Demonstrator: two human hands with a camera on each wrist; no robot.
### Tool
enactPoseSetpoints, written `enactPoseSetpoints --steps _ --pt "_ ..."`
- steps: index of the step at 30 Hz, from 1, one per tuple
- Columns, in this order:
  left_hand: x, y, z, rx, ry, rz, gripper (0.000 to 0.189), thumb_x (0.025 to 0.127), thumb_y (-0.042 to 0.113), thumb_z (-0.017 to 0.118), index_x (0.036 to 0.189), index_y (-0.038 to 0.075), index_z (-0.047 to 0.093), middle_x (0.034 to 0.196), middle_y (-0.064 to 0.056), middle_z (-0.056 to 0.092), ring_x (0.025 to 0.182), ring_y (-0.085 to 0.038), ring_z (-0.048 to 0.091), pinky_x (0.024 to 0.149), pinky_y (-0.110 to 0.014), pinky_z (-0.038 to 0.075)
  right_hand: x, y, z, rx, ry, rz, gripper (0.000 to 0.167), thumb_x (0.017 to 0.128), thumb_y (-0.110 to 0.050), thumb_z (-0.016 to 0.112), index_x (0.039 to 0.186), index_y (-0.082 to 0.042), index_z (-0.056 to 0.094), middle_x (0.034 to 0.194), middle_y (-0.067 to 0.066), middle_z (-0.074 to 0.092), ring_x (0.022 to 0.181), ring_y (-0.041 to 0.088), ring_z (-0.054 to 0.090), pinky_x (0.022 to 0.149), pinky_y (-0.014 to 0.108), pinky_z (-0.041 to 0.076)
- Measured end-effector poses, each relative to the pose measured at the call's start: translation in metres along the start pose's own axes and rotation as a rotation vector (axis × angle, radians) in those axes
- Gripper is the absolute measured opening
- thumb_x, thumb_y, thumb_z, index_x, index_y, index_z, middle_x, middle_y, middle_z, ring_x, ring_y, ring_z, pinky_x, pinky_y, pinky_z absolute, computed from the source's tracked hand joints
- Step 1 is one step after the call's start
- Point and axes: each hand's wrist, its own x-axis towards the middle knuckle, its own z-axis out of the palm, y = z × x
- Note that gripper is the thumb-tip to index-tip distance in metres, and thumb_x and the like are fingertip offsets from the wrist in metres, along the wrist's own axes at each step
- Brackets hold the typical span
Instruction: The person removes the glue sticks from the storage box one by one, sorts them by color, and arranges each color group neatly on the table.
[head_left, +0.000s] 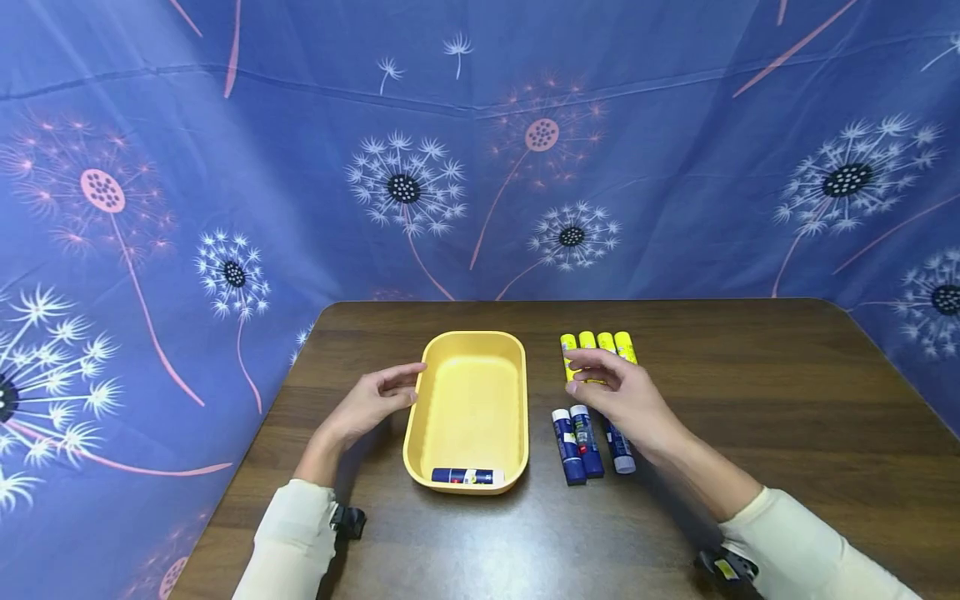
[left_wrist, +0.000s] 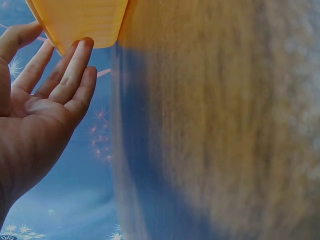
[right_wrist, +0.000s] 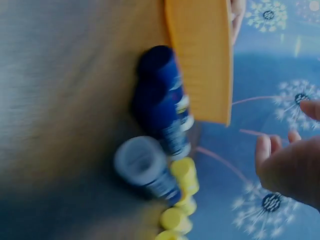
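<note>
A yellow tray (head_left: pixel 476 408) stands near the middle of the table, with one blue-and-white glue stick (head_left: pixel 459 476) lying crosswise at its near end. My left hand (head_left: pixel 378 398) is at the tray's left side, thumb and fingertips right at the rim. In the left wrist view its fingers (left_wrist: pixel 75 75) are extended beside the tray wall. My right hand (head_left: pixel 622 392) hovers over the glue sticks with nothing between thumb and fingers. Partly hidden beneath it lie several yellow glue sticks (head_left: pixel 568 343) in a row. Nearer me are three blue glue sticks (head_left: pixel 568 446), one set apart under the wrist.
The brown wooden table (head_left: pixel 787 400) extends to both sides and in front. A blue cloth (head_left: pixel 480 208) with dandelion prints hangs behind its far edge and along the left. Dark wrist cameras (head_left: pixel 348 522) sit on both cream sleeves (head_left: pixel 810 550).
</note>
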Motion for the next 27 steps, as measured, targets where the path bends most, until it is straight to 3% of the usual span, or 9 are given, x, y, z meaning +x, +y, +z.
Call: enactPoseSetpoints --steps 5,10,17,27 --pt "0.0 0.001 0.0 0.0 0.01 -0.003 0.054 0.1 0.006 0.064 0.152 0.006 0.051 0.153 -0.023 0.053 0.135 -0.04 0.058 0.099 -0.02 0.054 0.015 -0.02 0.012 0.029 -0.206 -0.028 0.047 0.095 -0.014 0.074 0.14 -0.008 0.06 0.135 0.015 0.062 0.118 0.025 0.062 0.092 0.025 0.059" --pt "-0.001 0.003 0.0 0.002 0.008 -0.007 0.054 0.1 0.007 0.065 0.152 0.006 0.051 0.153 -0.022 0.054 0.135 -0.039 0.059 0.099 -0.021 0.054 0.029 -0.032 0.025 0.071 -0.356 -0.021 0.048 0.094 -0.01 0.074 0.139 -0.005 0.06 0.133 0.016 0.061 0.117 0.028 0.062 0.094 0.026 0.058" --pt "-0.001 0.002 0.001 0.008 0.013 -0.012 0.053 0.099 0.009 0.066 0.151 0.009 0.053 0.154 -0.018 0.053 0.135 -0.036 0.06 0.101 -0.022 0.053 0.043 -0.032 0.043 0.087 -0.49 0.002 0.046 0.092 -0.006 0.073 0.136 0.001 0.061 0.128 0.019 0.063 0.111 0.026 0.062 0.093 0.025 0.057" --pt "0.0 0.001 0.001 0.009 0.014 -0.008 0.053 0.099 0.008 0.065 0.151 0.008 0.053 0.154 -0.019 0.054 0.134 -0.036 0.06 0.101 -0.024 0.053 0.056 -0.026 0.068 0.062 -0.625 0.001 0.051 0.089 -0.001 0.074 0.137 0.005 0.06 0.132 0.032 0.059 0.122 0.047 0.057 0.095 0.027 0.057"
